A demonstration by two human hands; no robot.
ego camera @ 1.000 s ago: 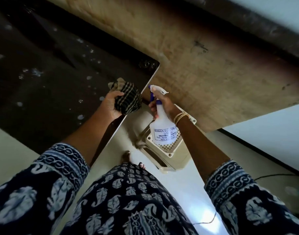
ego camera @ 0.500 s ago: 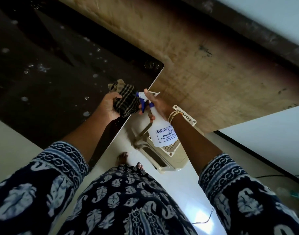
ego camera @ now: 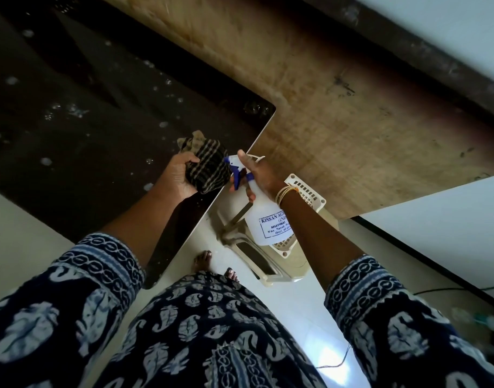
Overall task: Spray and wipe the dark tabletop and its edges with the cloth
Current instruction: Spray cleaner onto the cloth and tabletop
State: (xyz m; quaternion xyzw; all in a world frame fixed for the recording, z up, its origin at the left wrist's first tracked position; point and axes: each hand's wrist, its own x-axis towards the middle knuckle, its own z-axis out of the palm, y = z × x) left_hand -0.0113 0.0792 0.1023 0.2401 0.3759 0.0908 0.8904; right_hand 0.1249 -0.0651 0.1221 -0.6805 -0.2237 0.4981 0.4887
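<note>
Both hands forward, left [ego camera: 181, 175] and right [ego camera: 261, 175], fingers curled tight.

The dark worktop [ego camera: 80, 135] is dotted with foam droplets [ego camera: 45, 161], and a bunched checked cloth [ego camera: 209, 169] is pressed at its right edge.

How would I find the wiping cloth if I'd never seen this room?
Start at the big dark tabletop dotted with wet drops and follow it to its near pale edge. There the left hand grips a bunched cloth. It is dark with thin tan stripes, unlike the white spray bottle beside it.
</note>
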